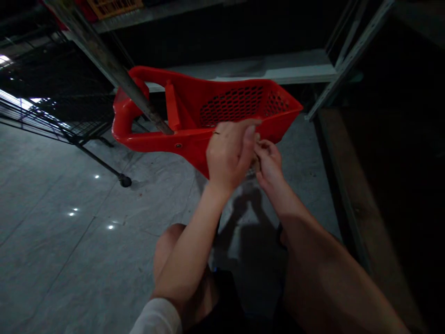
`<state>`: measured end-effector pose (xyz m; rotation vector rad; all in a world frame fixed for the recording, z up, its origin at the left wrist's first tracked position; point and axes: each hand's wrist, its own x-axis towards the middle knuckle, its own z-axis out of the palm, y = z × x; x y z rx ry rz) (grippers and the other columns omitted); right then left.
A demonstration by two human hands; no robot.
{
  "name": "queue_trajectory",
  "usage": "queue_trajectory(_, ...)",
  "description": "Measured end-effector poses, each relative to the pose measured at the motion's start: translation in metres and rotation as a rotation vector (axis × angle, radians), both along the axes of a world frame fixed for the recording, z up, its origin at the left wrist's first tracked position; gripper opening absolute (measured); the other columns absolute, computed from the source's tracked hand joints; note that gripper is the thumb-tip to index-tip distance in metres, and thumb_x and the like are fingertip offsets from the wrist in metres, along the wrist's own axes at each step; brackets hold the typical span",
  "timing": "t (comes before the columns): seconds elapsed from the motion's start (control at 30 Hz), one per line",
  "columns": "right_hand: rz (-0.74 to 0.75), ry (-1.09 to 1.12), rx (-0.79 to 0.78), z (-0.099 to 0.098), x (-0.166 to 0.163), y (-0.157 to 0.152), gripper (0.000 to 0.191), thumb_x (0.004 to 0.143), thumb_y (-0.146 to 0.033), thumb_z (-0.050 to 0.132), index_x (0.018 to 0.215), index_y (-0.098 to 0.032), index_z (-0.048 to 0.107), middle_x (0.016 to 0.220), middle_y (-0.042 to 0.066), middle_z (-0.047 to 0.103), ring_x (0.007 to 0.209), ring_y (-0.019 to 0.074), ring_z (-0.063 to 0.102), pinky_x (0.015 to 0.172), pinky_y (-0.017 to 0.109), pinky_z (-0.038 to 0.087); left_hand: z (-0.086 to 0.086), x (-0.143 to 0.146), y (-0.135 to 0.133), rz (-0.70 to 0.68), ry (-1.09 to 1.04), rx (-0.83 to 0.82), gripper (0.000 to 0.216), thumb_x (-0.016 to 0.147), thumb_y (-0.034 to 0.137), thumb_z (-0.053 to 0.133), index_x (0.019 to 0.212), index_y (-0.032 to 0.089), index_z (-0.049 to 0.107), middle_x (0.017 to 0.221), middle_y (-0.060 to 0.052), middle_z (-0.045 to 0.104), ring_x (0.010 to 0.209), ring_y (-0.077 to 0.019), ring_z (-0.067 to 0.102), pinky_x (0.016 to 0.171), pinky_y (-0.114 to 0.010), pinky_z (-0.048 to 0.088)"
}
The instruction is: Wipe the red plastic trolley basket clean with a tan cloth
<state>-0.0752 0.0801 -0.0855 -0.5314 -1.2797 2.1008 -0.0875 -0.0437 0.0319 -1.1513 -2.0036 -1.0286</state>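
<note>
A red plastic shopping basket (194,146) with a loop-shaped handle and perforated walls sits in front of me. My left hand (227,150) is at its near rim, fingers curled and thumb bent inward. Close beside it on the right, my right hand (270,162) is closed, fingertips pinched. Between the two hands shows a bit of something tan and crumpled (257,163). Dim light and my fingers hide most of it, so its kind is unclear. The part of the basket behind my hands is hidden.
A metal shelf post (114,69) slants across the basket's handle. A pale low shelf (295,69) runs behind. On the left, a black wire rack (86,125) has a caster (124,180) on the grey floor (62,222). A ledge (351,176) lies along the right.
</note>
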Motion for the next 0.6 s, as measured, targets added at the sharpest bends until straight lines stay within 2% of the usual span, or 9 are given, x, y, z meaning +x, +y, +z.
queue_trajectory(0.07,-0.056,0.010,-0.058,0.009,-0.002,0.011,0.043,0.074,-0.038,0.092,0.096,-0.027,0.057,0.088,-0.006,0.069,0.082,0.0138,0.067,0.077,0.028,0.058,0.018,-0.015,-0.040,0.106,0.169,0.133,0.043,0.121,0.036,0.036,0.117,0.022,0.076,0.109,-0.009,0.078,0.111,-0.0243,0.068,0.111,-0.045,0.047)
queue_trajectory(0.13,-0.065,0.029,-0.079,0.016,-0.009,0.011,0.045,0.070,-0.036,0.094,0.094,-0.027,0.057,0.087,-0.006,0.068,0.082,0.0140,0.068,0.076,0.027,0.057,0.028,-0.032,-0.085,0.345,0.232,0.139,0.037,0.118,0.041,0.046,0.115,0.023,0.077,0.113,-0.010,0.076,0.118,-0.0286,0.065,0.119,-0.053,0.043)
queue_trajectory(0.2,-0.022,0.066,-0.033,0.020,-0.017,0.005,0.046,0.067,-0.037,0.096,0.093,-0.027,0.059,0.086,-0.006,0.067,0.082,0.0142,0.067,0.076,0.027,0.056,0.028,-0.047,-0.122,0.533,0.191,0.111,0.037,0.115,0.048,0.047,0.113,0.026,0.076,0.113,-0.011,0.075,0.119,-0.0323,0.065,0.122,-0.059,0.040)
queue_trajectory(0.27,0.014,0.107,0.033,0.021,-0.024,-0.001,0.047,0.066,-0.040,0.097,0.092,-0.027,0.060,0.086,-0.006,0.067,0.083,0.0142,0.066,0.077,0.027,0.056,0.023,-0.059,-0.146,0.601,0.077,0.033,0.033,0.110,0.053,0.054,0.113,0.026,0.073,0.121,-0.013,0.074,0.130,-0.0363,0.062,0.127,-0.063,0.036)
queue_trajectory(0.4,-0.007,0.131,0.143,0.015,-0.031,-0.006,0.044,0.068,-0.042,0.095,0.091,-0.028,0.060,0.091,-0.005,0.064,0.089,0.0148,0.065,0.085,0.030,0.057,0.010,-0.075,-0.159,0.660,-0.023,-0.136,0.031,0.100,0.055,0.073,0.110,0.026,0.071,0.132,-0.014,0.072,0.144,-0.0409,0.055,0.134,-0.064,0.029)
queue_trajectory(0.5,-0.049,0.114,0.206,0.014,-0.035,-0.010,0.042,0.068,-0.042,0.093,0.090,-0.027,0.060,0.092,-0.004,0.064,0.090,0.0157,0.063,0.084,0.030,0.056,0.005,-0.079,-0.153,0.650,0.009,-0.128,0.031,0.101,0.057,0.073,0.110,0.027,0.070,0.134,-0.014,0.071,0.146,-0.0413,0.054,0.134,-0.066,0.028)
queue_trajectory(0.6,-0.060,0.122,0.227,0.023,-0.035,-0.021,0.039,0.068,-0.040,0.091,0.089,-0.027,0.062,0.092,-0.004,0.066,0.090,0.0159,0.063,0.081,0.030,0.055,0.001,-0.077,-0.141,0.592,0.054,-0.079,0.033,0.102,0.061,0.070,0.111,0.028,0.071,0.131,-0.015,0.071,0.144,-0.0418,0.055,0.132,-0.068,0.028)
